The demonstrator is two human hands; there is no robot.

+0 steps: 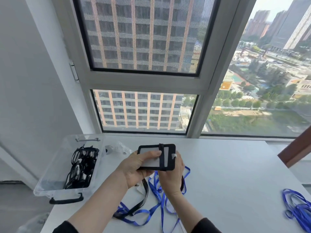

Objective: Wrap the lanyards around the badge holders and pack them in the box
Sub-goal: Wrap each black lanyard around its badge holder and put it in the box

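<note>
A black badge holder (pixel 168 147) with a pale window is held above the white table (pixel 235 165). My left hand (pixel 136 169) grips its left side, thumb across the window. My right hand (pixel 171 175) holds its right side from behind, fingers curled round the edge beside a white clip. One turn of black lanyard (pixel 162 155) crosses the holder; the rest hangs down to the table (pixel 143 199). The clear plastic box (pixel 55 165) at the left holds several wrapped black badge holders (pixel 82 167).
Loose blue lanyards (pixel 158 202) lie tangled under my hands near the table's front edge. Another blue bundle (pixel 297 211) lies at the right edge. A crumpled clear bag (pixel 117 147) sits behind the box. Large windows rise beyond the table.
</note>
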